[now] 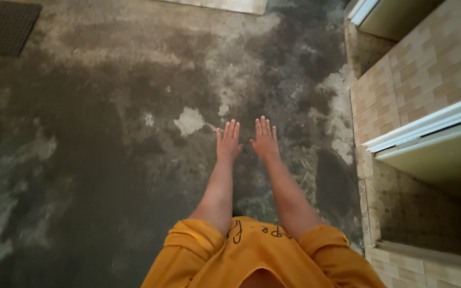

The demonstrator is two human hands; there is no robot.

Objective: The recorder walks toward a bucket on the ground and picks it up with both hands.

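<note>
Both arms extend straight forward and downward, roughly parallel, bare from the pushed-up yellow sleeves to the wrists. The left hand [228, 143] and right hand [265, 140] are held flat, backs up, fingers straight and close together, thumbs turned inward. The hands lie just beside each other, not touching, holding nothing.

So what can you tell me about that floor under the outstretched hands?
The floor looks like rough bare concrete, mostly dark and blotchy, as if damp or stained, with pale worn patches, one near the left hand. A dark ribbed mat lies on it at the top left, and a tan tiled wall borders it on the right. Both the left hand and the right hand are held out flat and open, holding nothing.
</note>
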